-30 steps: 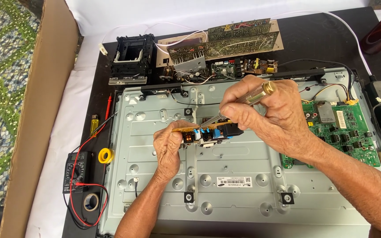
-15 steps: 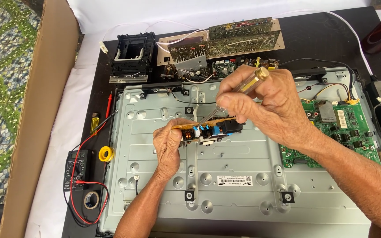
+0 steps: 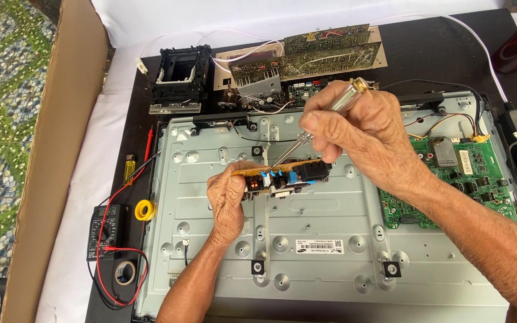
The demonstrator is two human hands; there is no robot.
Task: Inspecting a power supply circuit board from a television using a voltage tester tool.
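Note:
My left hand (image 3: 230, 200) grips a small brown circuit board (image 3: 288, 173) with blue and black parts, held on edge above the grey metal back panel (image 3: 306, 239) of a flat screen. My right hand (image 3: 363, 131) holds a screwdriver (image 3: 330, 113) with a clear, brass-capped handle. Its tip points down-left and touches the top edge of the small board.
A green main board (image 3: 450, 179) is mounted at the panel's right. Behind it lie brown circuit boards (image 3: 318, 54) and a black plastic frame (image 3: 179, 78). At left sit a multimeter (image 3: 103, 230) with red and black leads, a yellow tape roll (image 3: 145, 209), a black tape roll (image 3: 125, 272) and a cardboard sheet (image 3: 55, 149).
My right hand has moved left and slightly up with the screwdriver, whose tip stays at the small board. My left hand holds the board in nearly the same place.

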